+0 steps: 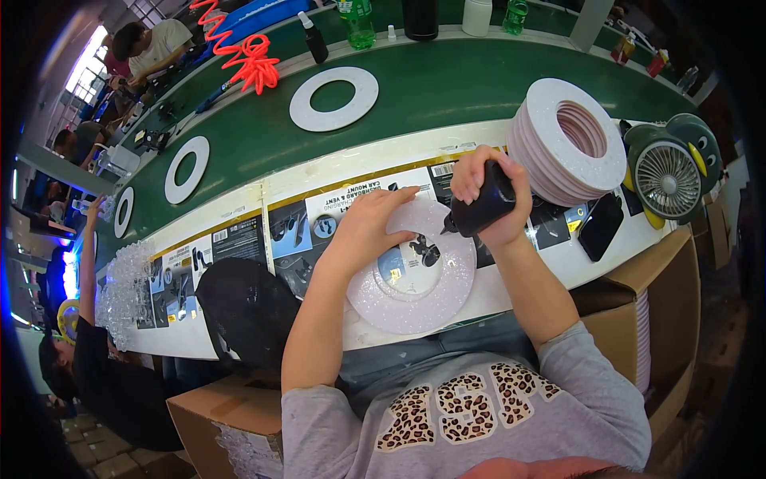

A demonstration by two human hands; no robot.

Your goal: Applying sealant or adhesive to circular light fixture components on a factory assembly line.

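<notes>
The white glittery foam ring (415,279) lies flat on the worktop (527,275) right in front of me, on top of printed paper sheets (239,239), w/ its near edge close to the worktop's front edge. My left hand (369,227) presses down on the ring's upper left part, fingers spread flat and released, not grasping anything; I judge this is to stop the ring from sliding. My right hand (487,195) is clenched around a black squeeze bottle (483,206), tilted so the nozzle points down-left to the ring's inner edge, touching it or just above; I cannot tell which. Held like this, the tip can follow the inner circle.

Just beside the right hand, to the right, stands a tall stack of the same white rings (568,140), approx. within easy reach. Further right a small green desk fan (669,176) and a black flat item (600,226) near the worktop edge. So the right side is crowded, little room to swing the elbow there.

To the left a black cap (247,307) hangs over the front edge, and beyond it a pile of clear plastic pieces (128,291). Behind the paper strip runs a green belt (447,88) w/ single rings (333,98) lying well apart; there is the most open room. Cardboard boxes (662,295) stand under the front edge on both sides of me.
</notes>
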